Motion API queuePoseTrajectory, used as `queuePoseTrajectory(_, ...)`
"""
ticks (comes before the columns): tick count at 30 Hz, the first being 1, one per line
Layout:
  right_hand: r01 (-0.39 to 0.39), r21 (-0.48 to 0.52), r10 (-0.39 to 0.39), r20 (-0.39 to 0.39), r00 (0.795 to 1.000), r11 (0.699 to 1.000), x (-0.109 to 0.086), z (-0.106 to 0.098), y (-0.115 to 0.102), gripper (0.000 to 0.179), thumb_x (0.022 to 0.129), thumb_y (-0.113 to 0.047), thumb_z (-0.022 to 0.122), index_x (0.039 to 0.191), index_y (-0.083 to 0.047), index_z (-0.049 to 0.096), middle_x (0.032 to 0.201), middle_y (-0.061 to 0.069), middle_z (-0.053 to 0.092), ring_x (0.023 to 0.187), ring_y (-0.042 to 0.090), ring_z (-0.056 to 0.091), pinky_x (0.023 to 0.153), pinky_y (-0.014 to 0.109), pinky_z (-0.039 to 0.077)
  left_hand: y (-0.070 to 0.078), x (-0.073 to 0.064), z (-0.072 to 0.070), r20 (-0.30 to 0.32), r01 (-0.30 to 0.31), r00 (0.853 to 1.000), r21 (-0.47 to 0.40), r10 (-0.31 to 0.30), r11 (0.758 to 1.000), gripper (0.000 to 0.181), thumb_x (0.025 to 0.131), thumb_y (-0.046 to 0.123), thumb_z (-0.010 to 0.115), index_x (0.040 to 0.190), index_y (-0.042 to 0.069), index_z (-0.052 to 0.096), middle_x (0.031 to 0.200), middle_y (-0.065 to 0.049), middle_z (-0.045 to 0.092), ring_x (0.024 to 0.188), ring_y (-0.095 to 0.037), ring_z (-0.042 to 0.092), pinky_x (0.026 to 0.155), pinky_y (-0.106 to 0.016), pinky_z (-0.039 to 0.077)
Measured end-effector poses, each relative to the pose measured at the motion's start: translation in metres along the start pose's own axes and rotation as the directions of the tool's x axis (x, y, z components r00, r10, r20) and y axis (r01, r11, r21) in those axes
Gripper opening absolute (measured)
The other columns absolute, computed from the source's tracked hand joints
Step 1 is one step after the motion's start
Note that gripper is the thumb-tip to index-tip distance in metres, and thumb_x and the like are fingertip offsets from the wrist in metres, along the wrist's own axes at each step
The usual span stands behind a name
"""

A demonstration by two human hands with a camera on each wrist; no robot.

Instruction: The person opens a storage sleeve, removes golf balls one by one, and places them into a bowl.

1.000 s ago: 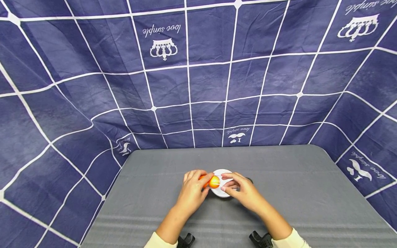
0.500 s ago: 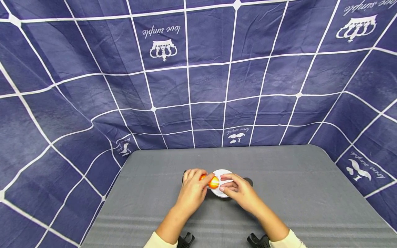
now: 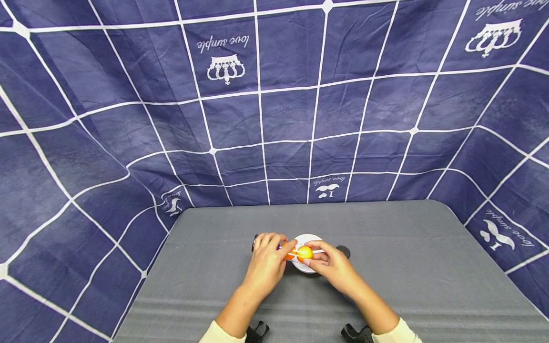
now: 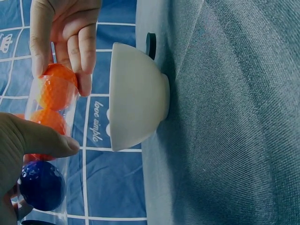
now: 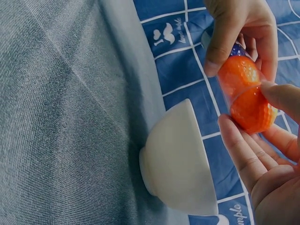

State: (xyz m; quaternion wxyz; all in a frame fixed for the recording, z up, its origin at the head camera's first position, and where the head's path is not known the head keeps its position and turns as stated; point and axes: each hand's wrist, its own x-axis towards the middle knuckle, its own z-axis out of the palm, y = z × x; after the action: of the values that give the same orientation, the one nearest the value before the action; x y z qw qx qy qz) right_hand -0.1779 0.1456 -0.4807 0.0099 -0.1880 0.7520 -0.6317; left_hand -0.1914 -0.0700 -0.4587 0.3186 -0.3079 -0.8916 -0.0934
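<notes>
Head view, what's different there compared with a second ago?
The front orange ball has moved to the right, up to the right hand, which was apart from it before and now holds it. The left hand still grips the clear tube, and the white bowl stays in place.

My head feed comes through bright and evenly lit, with the wide lens stretching the patterned cloth (image 3: 291, 114) toward the corners. The foremost orange ball (image 3: 305, 252) washes out to yellow on its lit side, while the white bowl (image 3: 310, 238) reads as almost flat white. Both wrist feeds look dimmer and cooler (bluish, to my eye), with soft shadow beneath the bowl on the counter (image 4: 225, 117). Small glints speckle the blue ball (image 4: 42, 187), and pale reflections edge the clear tube (image 4: 70, 105).
</notes>
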Motion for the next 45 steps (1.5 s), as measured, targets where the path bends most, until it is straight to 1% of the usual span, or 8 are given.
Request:
queuePoseTrajectory(6,0.005,-0.016,-0.005,-0.009,1.0,1.0,0.0,-0.001,0.001,0.043,0.091,-0.009,0.073,0.129,0.002,0.059,0.127,0.028,0.062,0.098,0.008,0.07,0.08,0.019,0.058,0.001,-0.001,0.001,0.011,0.018,1.0,-0.02,-0.018,1.0,0.061,0.065,0.006,0.088,0.12,0.027,0.071,0.107,-0.001,0.067,0.106,-0.024,0.06,0.101,-0.047,0.042)
queuePoseTrajectory(10,0.014,-0.029,-0.015,-0.024,1.0,0.999,-0.001,-0.001,0.0,0.041,0.091,-0.007,0.073,0.129,0.003,0.059,0.125,0.028,0.061,0.095,0.003,0.069,0.078,0.019,0.058,0.001,-0.001,0.001,0.011,0.029,1.0,-0.036,-0.028,0.999,0.062,0.065,0.007,0.089,0.121,0.027,0.071,0.108,0.0,0.067,0.106,-0.023,0.06,0.1,-0.046,0.043)
queuePoseTrajectory(15,0.013,-0.006,-0.013,-0.038,0.999,1.0,0.0,0.0,-0.002,0.04,0.09,-0.002,0.072,0.128,0.004,0.06,0.121,0.028,0.063,0.091,-0.002,0.068,0.077,0.019,0.058,0.001,-0.003,0.002,-0.007,0.042,0.999,-0.07,-0.042,0.997,0.062,0.065,0.007,0.089,0.122,0.026,0.071,0.108,0.001,0.067,0.106,-0.023,0.061,0.099,-0.045,0.043)
queuePoseTrajectory(18,0.007,0.012,-0.007,-0.04,0.999,1.0,0.0,0.0,-0.004,0.04,0.09,-0.003,0.072,0.128,0.004,0.06,0.119,0.028,0.064,0.09,-0.001,0.068,0.077,0.018,0.058,0.001,-0.005,0.003,-0.012,0.051,0.999,-0.089,-0.052,0.995,0.061,0.066,0.008,0.089,0.122,0.026,0.071,0.107,0.003,0.066,0.106,-0.022,0.061,0.098,-0.045,0.044)
queuePoseTrajectory(23,0.022,-0.003,-0.022,-0.054,0.998,1.0,-0.001,-0.001,-0.004,0.041,0.09,-0.006,0.074,0.128,0.001,0.061,0.12,0.026,0.063,0.092,0.001,0.067,0.078,0.019,0.058,0.0,-0.006,0.005,-0.016,0.067,0.997,-0.115,-0.07,0.991,0.059,0.066,0.011,0.089,0.12,0.027,0.072,0.107,0.004,0.066,0.105,-0.02,0.061,0.096,-0.042,0.044)
queuePoseTrajectory(34,0.075,-0.037,-0.078,-0.074,0.994,0.996,0.001,-0.002,-0.005,0.041,0.09,-0.008,0.075,0.128,0.001,0.063,0.12,0.024,0.063,0.095,0.006,0.068,0.08,0.02,0.058,-0.001,-0.008,0.004,0.015,0.122,0.992,-0.185,-0.122,0.975,0.058,0.069,0.012,0.089,0.123,0.026,0.072,0.109,0.004,0.067,0.105,-0.019,0.061,0.095,-0.04,0.045)
queuePoseTrajectory(38,0.09,-0.043,-0.093,-0.081,0.992,0.995,0.002,-0.003,-0.006,0.041,0.09,-0.009,0.075,0.128,0.001,0.063,0.119,0.023,0.064,0.097,0.009,0.068,0.081,0.02,0.059,-0.003,-0.009,0.007,-0.001,0.131,0.991,-0.204,-0.134,0.97,0.058,0.069,0.013,0.09,0.123,0.024,0.072,0.108,0.005,0.068,0.103,-0.018,0.062,0.093,-0.04,0.047)
queuePoseTrajectory(45,0.113,-0.031,-0.115,-0.091,0.989,0.993,0.004,-0.005,-0.008,0.043,0.09,-0.003,0.073,0.13,0.005,0.06,0.118,0.025,0.062,0.095,0.005,0.068,0.08,0.019,0.058,-0.005,-0.01,0.011,-0.025,0.149,0.987,-0.249,-0.16,0.957,0.058,0.068,0.014,0.091,0.122,0.021,0.073,0.105,0.004,0.069,0.1,-0.017,0.064,0.087,-0.039,0.049)
